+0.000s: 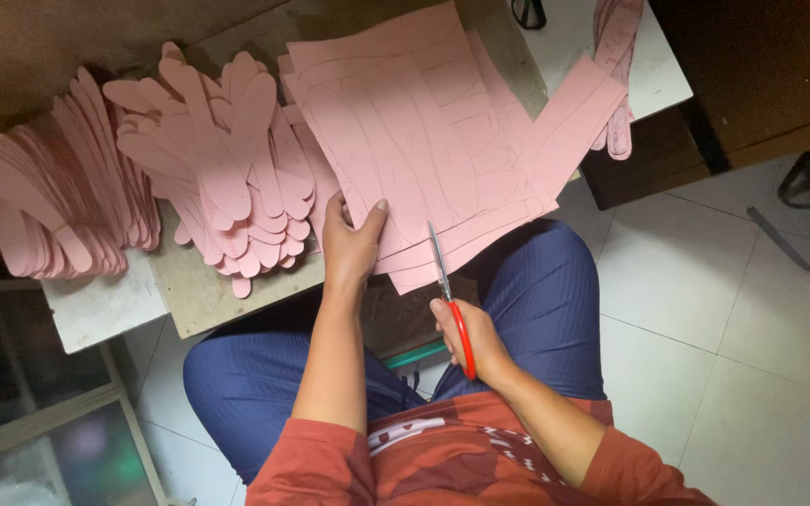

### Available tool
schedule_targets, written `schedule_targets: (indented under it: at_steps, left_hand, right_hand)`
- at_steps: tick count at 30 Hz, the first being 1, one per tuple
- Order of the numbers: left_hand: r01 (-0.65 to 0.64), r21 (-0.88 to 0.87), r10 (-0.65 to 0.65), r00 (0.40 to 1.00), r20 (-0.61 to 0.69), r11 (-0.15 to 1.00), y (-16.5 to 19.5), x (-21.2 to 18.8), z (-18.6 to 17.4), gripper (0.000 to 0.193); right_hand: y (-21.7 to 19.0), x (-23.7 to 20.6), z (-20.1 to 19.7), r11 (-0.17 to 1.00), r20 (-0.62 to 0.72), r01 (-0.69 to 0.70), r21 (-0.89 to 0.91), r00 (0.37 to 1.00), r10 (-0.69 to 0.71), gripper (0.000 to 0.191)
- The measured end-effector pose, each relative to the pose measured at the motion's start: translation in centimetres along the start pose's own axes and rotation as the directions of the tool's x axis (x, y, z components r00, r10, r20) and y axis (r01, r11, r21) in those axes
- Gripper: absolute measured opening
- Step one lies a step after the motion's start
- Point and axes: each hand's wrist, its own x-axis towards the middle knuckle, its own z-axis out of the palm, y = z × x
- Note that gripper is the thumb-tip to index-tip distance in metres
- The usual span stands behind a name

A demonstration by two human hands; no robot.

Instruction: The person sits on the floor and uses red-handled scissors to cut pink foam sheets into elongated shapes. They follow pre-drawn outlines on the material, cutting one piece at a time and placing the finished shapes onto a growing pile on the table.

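Left hand on pink sheets, right hand gripping red-handled scissors

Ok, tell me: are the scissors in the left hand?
No, the right hand holds the scissors; the left hand presses the pink sheets.

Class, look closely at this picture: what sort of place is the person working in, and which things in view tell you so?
Probably a small home workshop for cutting shapes by hand. The left hand steadies pink sheets marked with outlines, the right hand works red-handled scissors, and piles of cut pink pieces cover the worn bench.
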Motion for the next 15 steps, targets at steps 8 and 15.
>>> schedule_targets:
  at_steps: [8, 15]
  left_hand:
    - [-0.082, -0.145, 0.085, 0.996, 0.014, 0.986, -2.0, 0.0, 1.2, 0.045]
    - [-0.165, -0.258, 0.138, 0.983, -0.117, 0.952, 0.4, 0.5, -2.2, 0.048]
  right_hand:
    - [-0.9, -0.5, 0.0, 1.000, 0.003, 0.028, -0.011, 1.000, -0.028, 0.058]
    - [0.5, -0.2, -0.2, 0.955, -0.049, 0.188, 0.230, 0.982, -0.182, 0.047]
